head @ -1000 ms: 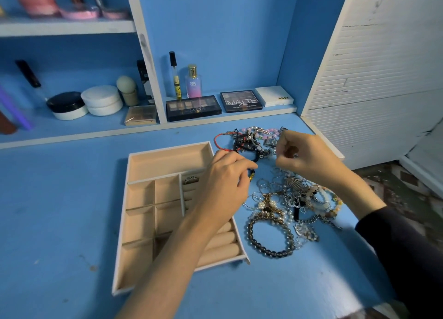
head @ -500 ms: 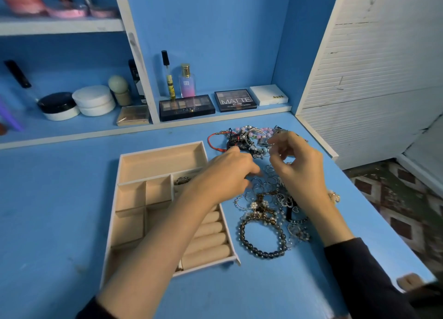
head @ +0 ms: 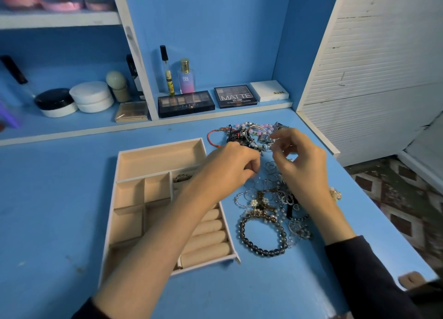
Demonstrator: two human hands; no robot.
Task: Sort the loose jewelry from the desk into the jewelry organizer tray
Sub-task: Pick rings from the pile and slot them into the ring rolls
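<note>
I judge the sorting barely begun: one ring [head: 182, 177] lies in the tray [head: 163, 161]; the jewelry heap [head: 262, 200] waits on the desk [head: 48, 198] at its three o'clock; left hand [head: 230, 167] and right hand [head: 300, 161] curl fingers over it, whether clamped on anything I cannot tell.

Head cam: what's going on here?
A person is sorting loose jewelry piled on a blue desk beside the organizer tray. Both hands are over the pile: the left hand with fingers curled at its near-tray edge, the right hand with thumb and forefinger drawn together above the rings. Whether either holds a piece is too small to tell. The tray shows only one small piece.
</note>
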